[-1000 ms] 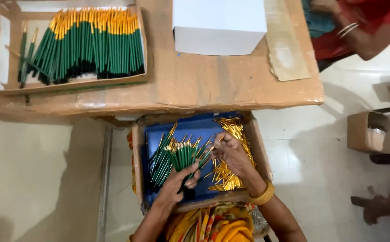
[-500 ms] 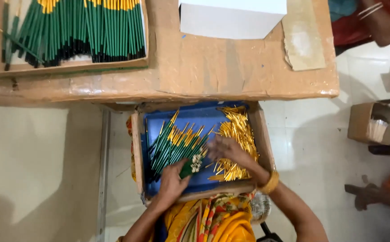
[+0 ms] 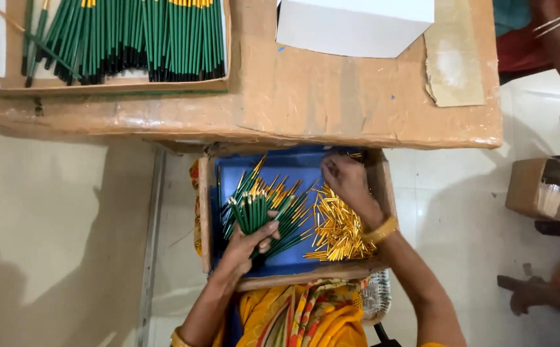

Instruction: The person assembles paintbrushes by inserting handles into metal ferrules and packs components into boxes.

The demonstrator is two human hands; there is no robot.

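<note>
In the blue-lined cardboard tray [image 3: 225, 193] on her lap, the left hand [image 3: 246, 244] is clamping a fan of green pencils [image 3: 254, 209]; the right hand [image 3: 347, 183], fingers loosely apart, is reaching past the gold metal caps [image 3: 338, 228]. Keeping the tips level would help.

Fanned green pencils [image 3: 264, 215] beside, seemingly, gold caps [image 3: 338, 228].

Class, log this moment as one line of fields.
left hand: grips green pencils | right hand: over gold caps | place: blue-lined box
</note>
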